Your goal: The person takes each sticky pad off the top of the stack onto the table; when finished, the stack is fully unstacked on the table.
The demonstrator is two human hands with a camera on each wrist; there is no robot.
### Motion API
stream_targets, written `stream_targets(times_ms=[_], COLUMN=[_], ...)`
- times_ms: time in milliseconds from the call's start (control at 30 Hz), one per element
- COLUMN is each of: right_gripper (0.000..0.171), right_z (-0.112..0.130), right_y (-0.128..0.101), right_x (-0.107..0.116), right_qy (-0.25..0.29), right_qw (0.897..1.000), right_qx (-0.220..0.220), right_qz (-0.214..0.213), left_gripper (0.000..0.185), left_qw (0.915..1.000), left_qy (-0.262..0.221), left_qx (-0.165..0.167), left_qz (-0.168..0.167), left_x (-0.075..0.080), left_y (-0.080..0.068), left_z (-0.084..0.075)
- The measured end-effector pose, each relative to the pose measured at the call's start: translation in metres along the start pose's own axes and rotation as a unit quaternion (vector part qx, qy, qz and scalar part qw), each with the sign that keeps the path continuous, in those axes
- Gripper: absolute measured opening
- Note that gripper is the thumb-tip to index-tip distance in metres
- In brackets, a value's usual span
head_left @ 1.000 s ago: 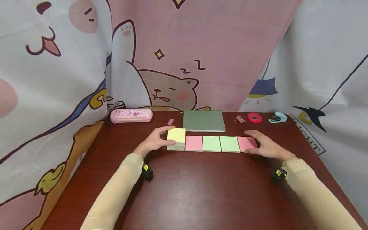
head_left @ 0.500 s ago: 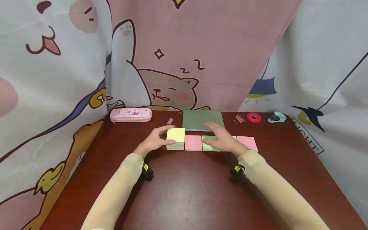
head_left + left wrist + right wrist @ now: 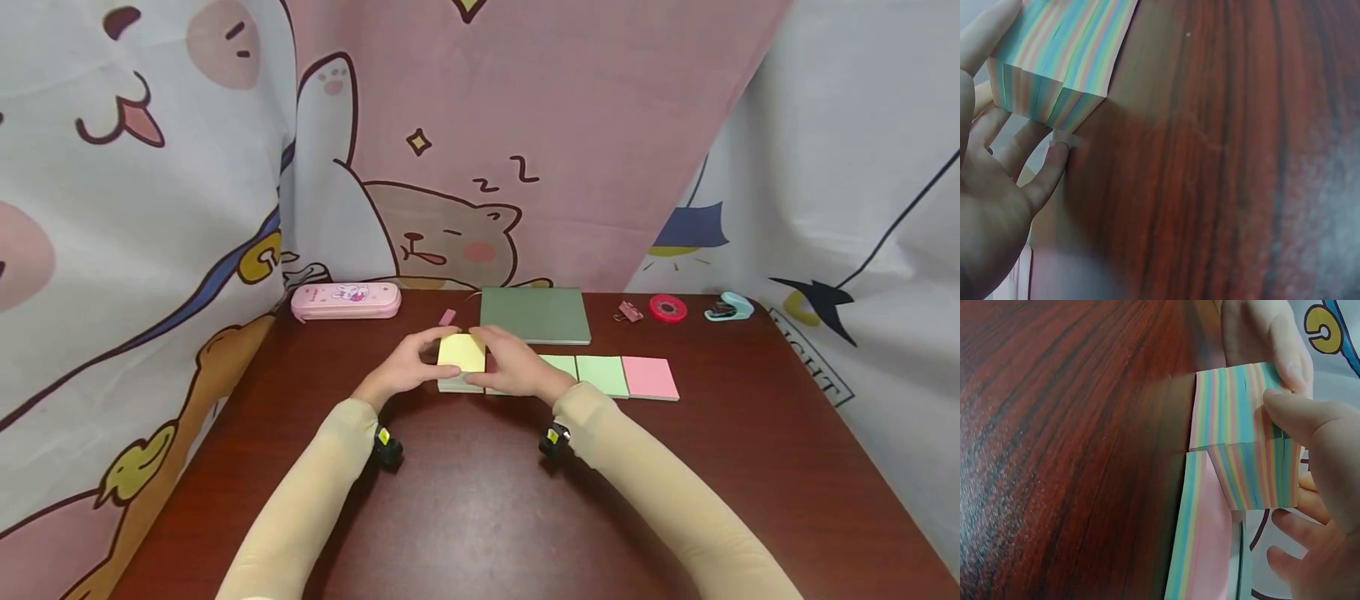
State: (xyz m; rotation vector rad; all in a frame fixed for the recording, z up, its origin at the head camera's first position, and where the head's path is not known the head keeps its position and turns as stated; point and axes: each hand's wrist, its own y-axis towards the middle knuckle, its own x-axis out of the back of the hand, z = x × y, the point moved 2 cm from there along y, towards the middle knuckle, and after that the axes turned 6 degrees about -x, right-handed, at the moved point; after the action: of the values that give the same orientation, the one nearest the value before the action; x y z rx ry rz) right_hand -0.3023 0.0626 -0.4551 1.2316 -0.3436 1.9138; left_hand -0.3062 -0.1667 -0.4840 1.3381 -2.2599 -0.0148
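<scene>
A thick stack of multicoloured sticky notes with a yellow top sheet stands at the left end of a row of flat pads on the dark wooden table. My left hand grips the stack from its left side, fingers curled round it. My right hand holds the stack's right side, thumb on the near edge. This hand covers most of the pink pad beside the stack. Two green pads and a pink pad lie further right. The left wrist view shows the stack's striped side between my fingers.
Along the back edge lie a pink pencil case, a small pink eraser, a green notebook, a binder clip, a red tape roll and a light blue stapler. Printed curtains close off the back and sides.
My right hand has travelled left along the row, from the far pink pad to the tall stack, and now holds it. The left hand has stayed on the stack.
</scene>
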Motion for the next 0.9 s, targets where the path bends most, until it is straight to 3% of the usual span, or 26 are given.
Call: stream_targets(times_ms=[200, 367, 633, 900], right_gripper=[0.083, 0.080, 0.074, 0.073], right_z=[-0.002, -0.010, -0.018, 0.004], right_y=[-0.001, -0.011, -0.046, -0.085], right_x=[0.002, 0.009, 0.020, 0.016], right_qy=[-0.002, 0.014, 0.038, 0.082], right_qw=[1.000, 0.999, 0.997, 0.995], right_qx=[-0.012, -0.014, -0.037, -0.023], right_qz=[0.000, -0.027, -0.061, -0.041], left_gripper=[0.082, 0.086, 0.076, 0.076], left_qw=[0.9997, 0.9994, 0.9995, 0.9993], left_qy=[-0.003, 0.007, -0.003, -0.009], left_qx=[-0.005, 0.006, 0.022, 0.033], left_qz=[0.023, 0.035, 0.024, 0.014], left_x=[0.003, 0.005, 0.001, 0.000], left_y=[0.002, 0.001, 0.000, -0.002], left_z=[0.001, 0.004, 0.007, 0.011])
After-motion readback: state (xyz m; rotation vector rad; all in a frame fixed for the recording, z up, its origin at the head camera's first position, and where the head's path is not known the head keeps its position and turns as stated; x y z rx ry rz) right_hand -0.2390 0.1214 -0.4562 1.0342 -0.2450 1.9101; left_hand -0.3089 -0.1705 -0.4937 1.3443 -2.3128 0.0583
